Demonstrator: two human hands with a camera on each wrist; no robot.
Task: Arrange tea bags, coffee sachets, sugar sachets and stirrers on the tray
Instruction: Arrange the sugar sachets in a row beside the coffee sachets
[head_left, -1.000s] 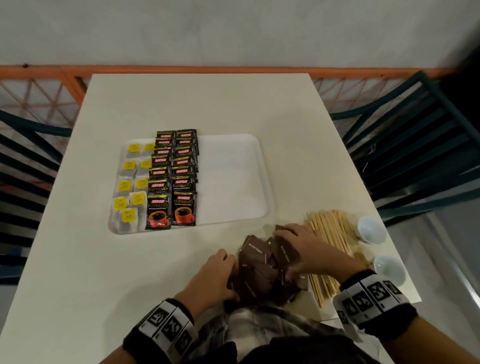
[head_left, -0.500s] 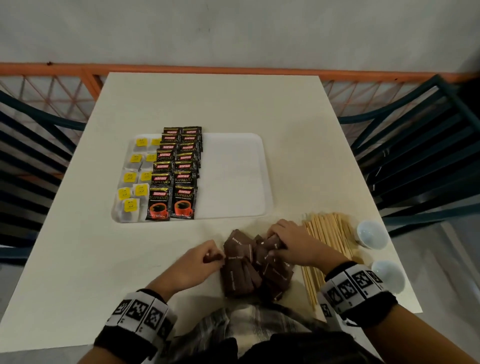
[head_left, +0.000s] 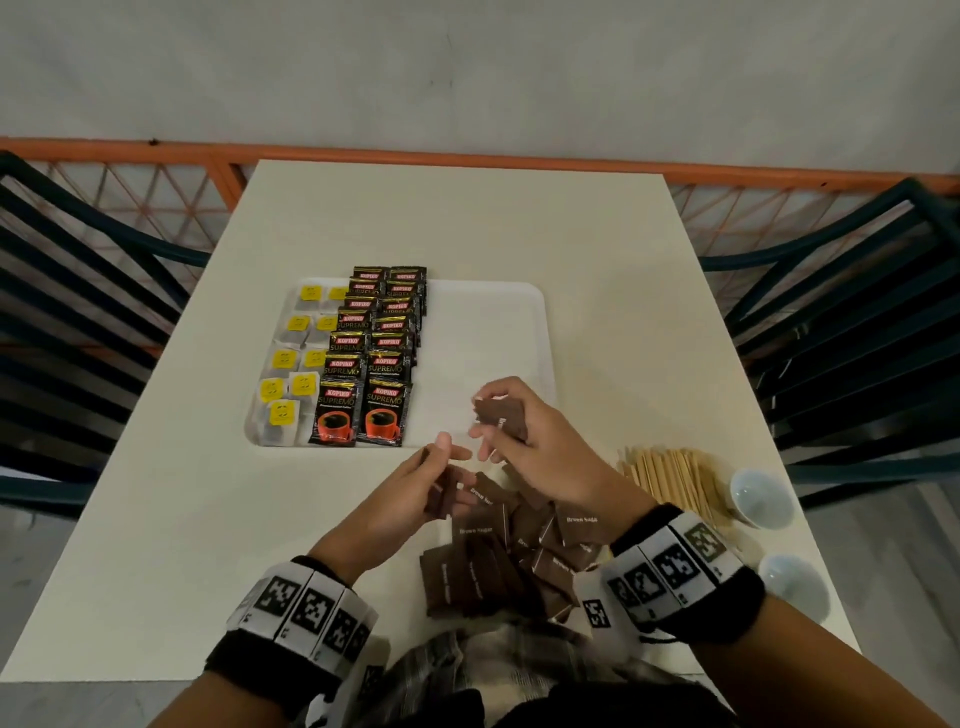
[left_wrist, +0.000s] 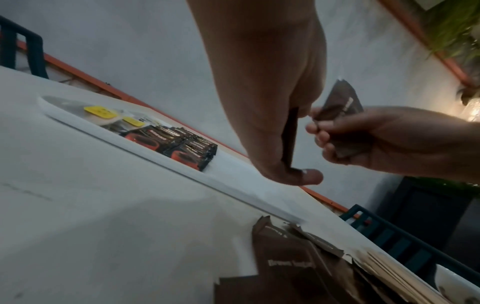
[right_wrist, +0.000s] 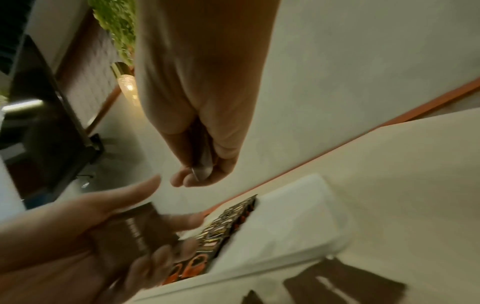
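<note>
Leaving the tray (head_left: 524, 332) half bare for them, brown sugar sachets (head_left: 503, 417) are pinched in the right hand (head_left: 524, 431) and more gripped in the left hand (head_left: 415, 493).

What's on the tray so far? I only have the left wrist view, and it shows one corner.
Observer: In the head view, tea bags fill two columns at the left. Kopiko coffee sachets fill two more beside them. The right half of the tray is bare.
Operator: Stirrers on it?
Observer: No. The wooden stirrers lie on the table right of the tray, beside two white cups.
Operator: How big is the sugar pile?
Observer: It's a loose heap of brown sugar sachets at the table's near edge. None are on the tray. The right hand holds one over the tray's near edge.
</note>
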